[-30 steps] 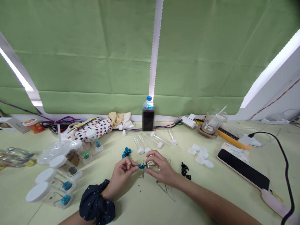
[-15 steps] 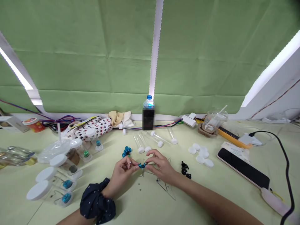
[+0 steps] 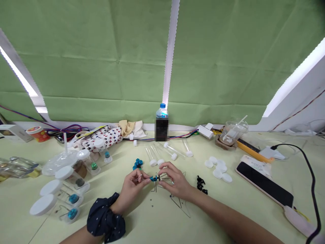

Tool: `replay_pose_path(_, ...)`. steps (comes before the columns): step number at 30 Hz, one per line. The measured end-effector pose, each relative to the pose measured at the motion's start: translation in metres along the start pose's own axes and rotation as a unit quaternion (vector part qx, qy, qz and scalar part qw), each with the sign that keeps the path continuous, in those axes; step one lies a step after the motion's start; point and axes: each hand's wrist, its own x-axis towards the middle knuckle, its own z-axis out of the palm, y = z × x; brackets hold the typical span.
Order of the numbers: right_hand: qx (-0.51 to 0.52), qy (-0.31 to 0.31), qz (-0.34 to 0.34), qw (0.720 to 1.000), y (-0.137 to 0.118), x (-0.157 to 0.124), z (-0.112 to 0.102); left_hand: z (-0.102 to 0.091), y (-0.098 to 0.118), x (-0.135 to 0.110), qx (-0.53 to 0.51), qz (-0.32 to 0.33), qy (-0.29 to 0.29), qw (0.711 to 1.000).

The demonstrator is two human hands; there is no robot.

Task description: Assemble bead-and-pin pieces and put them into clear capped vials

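Note:
Over the pale green table (image 3: 157, 223), my left hand (image 3: 130, 191) pinches a thin wire with small blue beads (image 3: 152, 178) threaded on it. My right hand (image 3: 175, 183) pinches the other end, where a small black bead sits against the blue ones. A dark dotted scrunchie (image 3: 105, 223) is on my left wrist. A cluster of loose blue beads (image 3: 137, 164) lies just behind my left hand. Several black beads (image 3: 201, 186) lie to the right of my right hand. Bent wire pieces (image 3: 180, 203) rest on the table under my right wrist.
Capped clear tubes (image 3: 162, 154) lie behind the hands, and loose white caps (image 3: 218, 169) to the right. Lidded jars with beads (image 3: 61, 196) stand at the left. A water bottle (image 3: 161, 123) stands at the back; a phone (image 3: 264, 184) and black cable (image 3: 311, 183) are right.
Both hands stay together at the wire; the fingers shift slightly and the black bead now sits against the blue ones. The view has drifted a little.

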Motion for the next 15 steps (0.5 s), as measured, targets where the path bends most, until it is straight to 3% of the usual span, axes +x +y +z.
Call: replay_pose_path(15,-0.012,0.005,0.003,1.000,0.0036,-0.0003,0.0052,-0.0004,-0.0047,0.0005,-0.016,-0.013,-0.007,1.000)
